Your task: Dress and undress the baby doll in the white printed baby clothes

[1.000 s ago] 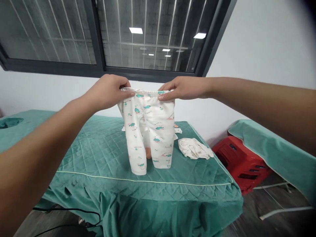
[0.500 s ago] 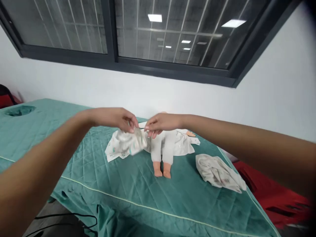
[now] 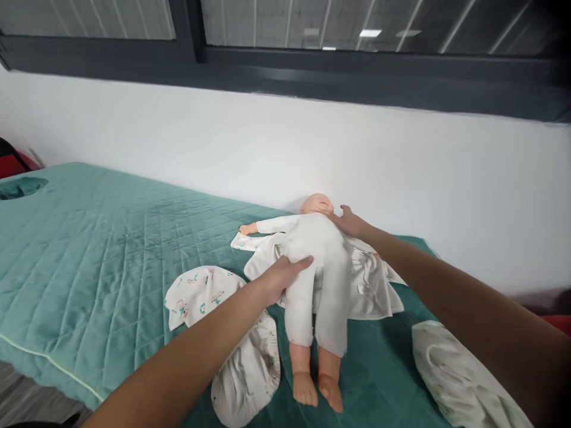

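A baby doll (image 3: 312, 244) in a white cloth body lies face up on an opened white garment (image 3: 377, 291), its bare feet toward me. My left hand (image 3: 285, 274) is closed around the doll's hip, with the thumb on top and the other fingers hidden beneath. At the shoulder beside the doll's head, my right hand (image 3: 350, 224) grips it; some fingers are out of sight behind. Left of the legs rests a loose white printed garment (image 3: 245, 371), partly covered by my left forearm.
A green quilted cover (image 3: 111, 249) spreads over the bed, with a round hole (image 3: 22, 187) at the far left. Crumpled white cloth (image 3: 464, 374) lies at the right. Behind the bed stand a white wall (image 3: 214, 142) and a dark window frame (image 3: 312, 71).
The printed garment has left my left hand and lies on the bed. Both hands have moved onto the doll. My view has come closer and tilted down.
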A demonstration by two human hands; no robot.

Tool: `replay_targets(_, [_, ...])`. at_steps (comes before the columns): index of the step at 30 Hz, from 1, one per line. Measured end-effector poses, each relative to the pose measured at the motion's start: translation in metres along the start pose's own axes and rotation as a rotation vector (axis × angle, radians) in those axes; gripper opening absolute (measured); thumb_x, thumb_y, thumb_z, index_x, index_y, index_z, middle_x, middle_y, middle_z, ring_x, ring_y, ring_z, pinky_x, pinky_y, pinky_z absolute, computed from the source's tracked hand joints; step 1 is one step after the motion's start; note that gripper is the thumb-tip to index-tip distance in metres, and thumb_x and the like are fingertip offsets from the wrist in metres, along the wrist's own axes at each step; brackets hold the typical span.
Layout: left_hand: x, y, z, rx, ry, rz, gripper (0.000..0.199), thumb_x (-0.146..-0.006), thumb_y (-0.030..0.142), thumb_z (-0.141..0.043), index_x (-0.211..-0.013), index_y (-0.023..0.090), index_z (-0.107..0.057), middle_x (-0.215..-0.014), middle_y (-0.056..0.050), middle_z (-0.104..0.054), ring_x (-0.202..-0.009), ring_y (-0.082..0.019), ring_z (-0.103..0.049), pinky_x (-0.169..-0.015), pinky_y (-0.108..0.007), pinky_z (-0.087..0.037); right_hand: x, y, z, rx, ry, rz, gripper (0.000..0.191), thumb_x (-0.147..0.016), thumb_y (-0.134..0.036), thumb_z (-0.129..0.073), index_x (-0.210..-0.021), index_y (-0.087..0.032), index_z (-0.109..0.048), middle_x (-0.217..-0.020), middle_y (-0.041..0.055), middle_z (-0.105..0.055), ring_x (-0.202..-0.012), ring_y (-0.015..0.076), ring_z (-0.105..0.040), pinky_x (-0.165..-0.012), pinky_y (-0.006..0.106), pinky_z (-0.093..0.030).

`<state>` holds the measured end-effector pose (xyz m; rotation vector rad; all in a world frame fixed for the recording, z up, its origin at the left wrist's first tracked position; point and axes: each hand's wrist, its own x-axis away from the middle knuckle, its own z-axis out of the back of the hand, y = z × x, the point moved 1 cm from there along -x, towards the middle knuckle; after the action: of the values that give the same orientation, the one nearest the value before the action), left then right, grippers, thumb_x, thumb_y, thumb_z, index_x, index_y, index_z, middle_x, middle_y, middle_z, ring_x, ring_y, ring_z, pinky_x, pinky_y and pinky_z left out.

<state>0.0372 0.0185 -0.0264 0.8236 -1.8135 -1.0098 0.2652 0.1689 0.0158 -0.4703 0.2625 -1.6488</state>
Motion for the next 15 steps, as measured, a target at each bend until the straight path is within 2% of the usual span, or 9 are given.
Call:
replay_targets(4, [-0.012, 0.002, 0.004, 0.095, -0.088, 0.001, 0.078, -0.071, 0.064, -0.07, -0.132, 0.017, -0.054, -0.121, -0.02, -0.065, -0.104, -0.035, -0.066, -0.083, -0.044, -0.057, -0.009, -0.016, -0.006, -0.152, -0.009, 0.079, 0.092, -0.082, -0.078, -0.045, -0.143, -0.01, -0.042, -0.138, 0.0244, -0.056, -0.121, 0.0376, -0.059, -0.099, 0.044, -0.05])
replay_targets(7, [-0.007, 0.013, 0.03, 0.076, -0.107, -0.016, 0.077, -0.072, 0.064, -0.069, -0.131, 0.018, -0.055, -0.119, -0.019, -0.067, -0.099, -0.034, -0.068, -0.081, -0.046, -0.059, -0.008, -0.043, -0.008, -0.229, -0.025, 0.141, 0.081, -0.08, -0.077, -0.05, -0.13, -0.015, -0.056, -0.136, 0.0216, -0.059, -0.119, 0.0376, -0.061, -0.098, 0.043, -0.052])
replay_targets(9, [0.003, 0.026, 0.06, 0.05, -0.091, -0.042, 0.072, -0.074, 0.063, -0.068, -0.128, 0.018, -0.057, -0.116, -0.017, -0.069, -0.097, -0.033, -0.069, -0.081, -0.045, -0.059, -0.008, -0.068, -0.013, -0.25, -0.034, 0.131, 0.083, -0.077, -0.078, -0.053, -0.132, -0.016, -0.054, -0.139, 0.0203, -0.056, -0.119, 0.037, -0.061, -0.097, 0.044, -0.053])
replay_targets(12, [0.025, 0.048, 0.12, 0.002, -0.04, -0.025, 0.062, -0.077, 0.06, -0.066, -0.122, 0.017, -0.061, -0.109, -0.014, -0.071, -0.091, -0.03, -0.07, -0.078, -0.043, -0.06, -0.011, -0.117, -0.031, -0.272, -0.075, 0.123, 0.089, -0.074, -0.079, -0.056, -0.137, -0.017, -0.048, -0.141, 0.0209, -0.055, -0.118, 0.0377, -0.061, -0.095, 0.048, -0.055])
replay_targets(15, [0.048, 0.064, 0.186, -0.032, 0.033, 0.026, 0.055, -0.083, 0.057, -0.062, -0.117, 0.014, -0.064, -0.098, -0.013, -0.074, -0.085, -0.028, -0.071, -0.073, -0.04, -0.058, -0.016, -0.177, -0.063, -0.304, -0.102, 0.266, 0.077, -0.078, -0.074, -0.056, -0.132, -0.019, -0.053, -0.134, 0.0193, -0.061, -0.118, 0.0374, -0.061, -0.095, 0.049, -0.055])
